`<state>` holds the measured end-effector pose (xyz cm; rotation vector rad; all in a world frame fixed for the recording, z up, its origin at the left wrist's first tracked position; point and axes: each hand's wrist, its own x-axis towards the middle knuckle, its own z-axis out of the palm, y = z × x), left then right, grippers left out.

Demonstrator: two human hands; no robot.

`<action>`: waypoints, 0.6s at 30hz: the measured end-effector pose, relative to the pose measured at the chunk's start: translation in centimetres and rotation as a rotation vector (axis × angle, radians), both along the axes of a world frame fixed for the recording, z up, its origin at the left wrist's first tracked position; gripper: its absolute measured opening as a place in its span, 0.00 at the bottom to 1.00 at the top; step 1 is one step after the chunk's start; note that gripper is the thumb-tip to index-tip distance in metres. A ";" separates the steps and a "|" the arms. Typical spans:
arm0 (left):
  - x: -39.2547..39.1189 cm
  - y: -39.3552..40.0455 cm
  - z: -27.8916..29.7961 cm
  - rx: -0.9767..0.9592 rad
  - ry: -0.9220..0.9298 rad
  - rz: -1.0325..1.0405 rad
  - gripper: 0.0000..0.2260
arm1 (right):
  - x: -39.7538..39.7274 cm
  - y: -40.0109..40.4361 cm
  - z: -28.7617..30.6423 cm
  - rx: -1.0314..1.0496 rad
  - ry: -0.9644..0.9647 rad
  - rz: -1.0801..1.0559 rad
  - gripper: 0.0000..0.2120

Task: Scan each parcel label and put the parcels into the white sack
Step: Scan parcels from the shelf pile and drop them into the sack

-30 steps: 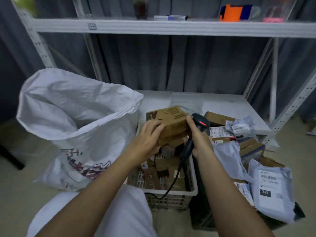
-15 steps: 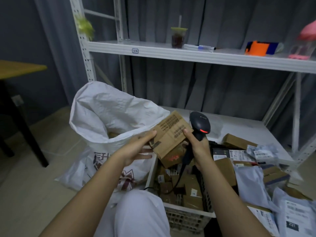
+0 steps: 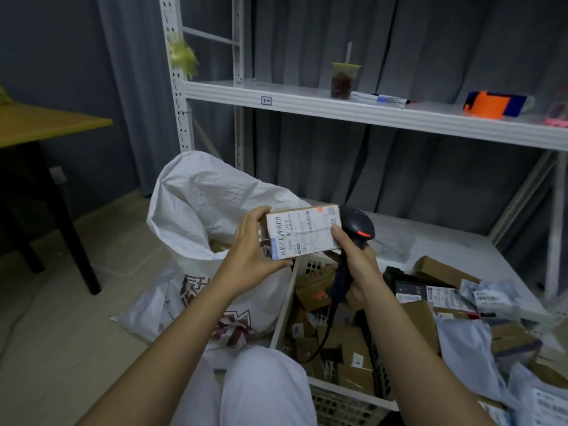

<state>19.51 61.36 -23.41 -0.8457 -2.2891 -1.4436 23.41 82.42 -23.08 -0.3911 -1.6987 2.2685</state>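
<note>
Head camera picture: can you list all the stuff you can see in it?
parcel: one, brown with white label, held up above the basket
scanner: one, black, red light
sack: one, white, open, on the floor left of the basket
basket: one, white, full of small brown boxes
loose parcels: many, brown and grey, right of the basket
drink cup: one, dark drink, on the shelf
marker: one, beside the cup
table: one, wooden, far left
left hand: holds the parcel
right hand: grips the scanner, thumb on the label

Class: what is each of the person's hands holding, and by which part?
Left hand grips the parcel by its left end; right hand grips the scanner by its handle.
</note>
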 end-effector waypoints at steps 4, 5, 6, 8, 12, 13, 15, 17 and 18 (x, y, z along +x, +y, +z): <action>0.7 -0.2 0.4 0.107 -0.098 -0.064 0.39 | -0.2 -0.5 -0.2 -0.011 0.008 -0.019 0.19; 0.7 -0.3 0.3 0.130 -0.117 -0.071 0.39 | -0.1 -0.6 -0.3 -0.014 0.007 -0.021 0.18; 0.6 -0.3 0.4 0.139 -0.132 -0.075 0.38 | -0.1 -0.6 -0.5 -0.015 0.008 -0.025 0.18; 0.3 -0.1 0.4 0.116 -0.183 -0.061 0.39 | -0.1 -0.7 -0.9 -0.024 0.007 -0.038 0.17; 0.4 1.7 0.9 0.163 -0.290 -0.012 0.34 | -0.6 -1.5 -1.3 -0.098 0.006 -0.109 0.19; 0.4 2.2 0.9 0.217 -0.307 0.018 0.33 | -0.7 -1.6 -1.3 -0.121 0.015 -0.125 0.19; 0.2 3.1 0.7 0.387 -0.370 0.102 0.31 | -0.9 -2.1 -1.3 -0.141 0.030 -0.140 0.20; -0.1 3.9 0.7 0.575 -0.444 0.130 0.34 | -1.3 -2.7 -1.3 -0.134 0.025 -0.154 0.20; -0.4 4.3 0.8 0.642 -0.485 0.114 0.37 | -1.6 -2.9 -1.3 -0.130 0.017 -0.161 0.20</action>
